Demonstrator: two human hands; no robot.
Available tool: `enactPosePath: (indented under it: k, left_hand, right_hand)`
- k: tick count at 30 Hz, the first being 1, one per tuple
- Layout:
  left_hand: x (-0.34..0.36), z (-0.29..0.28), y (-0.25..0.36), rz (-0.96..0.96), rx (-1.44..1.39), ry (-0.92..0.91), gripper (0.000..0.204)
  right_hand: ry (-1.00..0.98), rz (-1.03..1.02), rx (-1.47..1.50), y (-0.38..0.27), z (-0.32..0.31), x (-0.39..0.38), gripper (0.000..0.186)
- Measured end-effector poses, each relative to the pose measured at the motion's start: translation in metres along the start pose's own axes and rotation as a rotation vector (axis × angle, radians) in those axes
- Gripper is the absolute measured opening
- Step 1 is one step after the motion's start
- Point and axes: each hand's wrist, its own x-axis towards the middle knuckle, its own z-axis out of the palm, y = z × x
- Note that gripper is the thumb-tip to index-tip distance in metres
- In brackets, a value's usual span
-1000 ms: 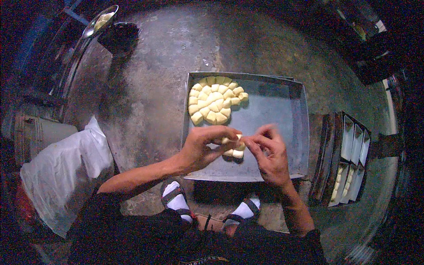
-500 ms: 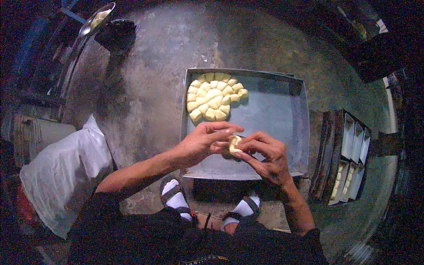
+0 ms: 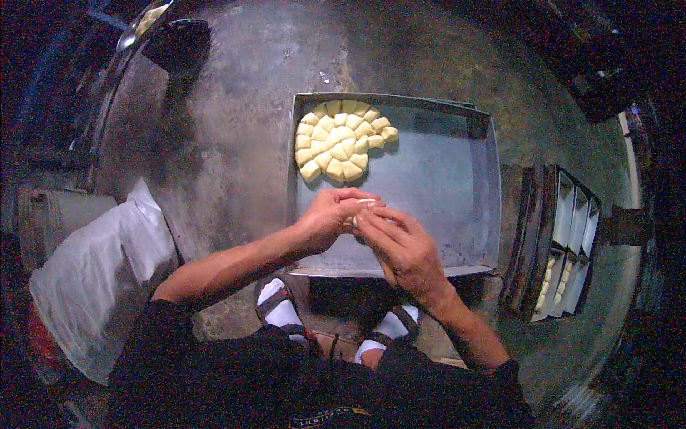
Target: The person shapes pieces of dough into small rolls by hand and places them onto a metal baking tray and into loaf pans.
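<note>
A small piece of pale dough (image 3: 366,201) is pinched between my two hands, mostly covered by the fingers. My left hand (image 3: 327,218) curls round it from the left, and my right hand (image 3: 406,252) closes over it from the right, fingertips touching those of the left. Both hands are above the near part of a large shallow metal tray (image 3: 436,189). In the tray's far left part lies a close-packed cluster of cut dough pieces (image 3: 334,143), beyond my fingers and apart from them.
Right of the tray stands a set of joined rectangular pans (image 3: 564,204); rolled dough pieces (image 3: 545,286) lie in the nearer ones. A white plastic sack (image 3: 107,275) is at the left. A metal bowl (image 3: 136,30) shows at the far left. My sandalled feet (image 3: 391,330) are by the tray's near edge.
My right hand has moved left and closed over the dough piece, which is now mostly hidden. The tray and its dough appear slightly higher in the picture.
</note>
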Motion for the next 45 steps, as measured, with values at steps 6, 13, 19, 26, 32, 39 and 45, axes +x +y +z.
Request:
enactPosePath:
  k: [6, 13, 19, 26, 32, 39, 45]
  left_hand:
    - [0.009, 0.005, -0.016, 0.177, 0.498, -0.062, 0.044]
    - [0.04, -0.028, -0.057, 0.607, 1.223, -0.096, 0.079]
    - [0.046, -0.044, -0.069, 0.483, 1.095, -0.17, 0.064]
    - [0.059, -0.032, -0.045, 0.821, 1.182, -0.045, 0.045]
    - [0.126, -0.058, 0.001, 0.832, 1.653, 0.204, 0.058]
    - [0.15, -0.065, -0.007, 0.69, 1.733, 0.151, 0.058]
    - [0.088, -0.011, 0.016, 0.187, 0.668, -0.007, 0.044]
  right_hand:
    - [-0.253, 0.612, 0.602, 0.068, 0.037, -0.026, 0.033]
    - [-0.195, 0.536, 0.343, 0.111, 0.069, -0.049, 0.025]
    - [-0.204, 0.433, 0.183, 0.114, 0.089, -0.048, 0.025]
    - [0.132, 0.586, 0.084, 0.225, 0.093, 0.026, 0.032]
    - [0.094, 0.631, 0.001, 0.241, 0.123, 0.068, 0.034]
    - [0.33, 0.712, 0.186, 0.234, 0.086, 0.031, 0.035]
    - [0.143, 0.52, 0.241, 0.126, -0.003, 0.002, 0.029]
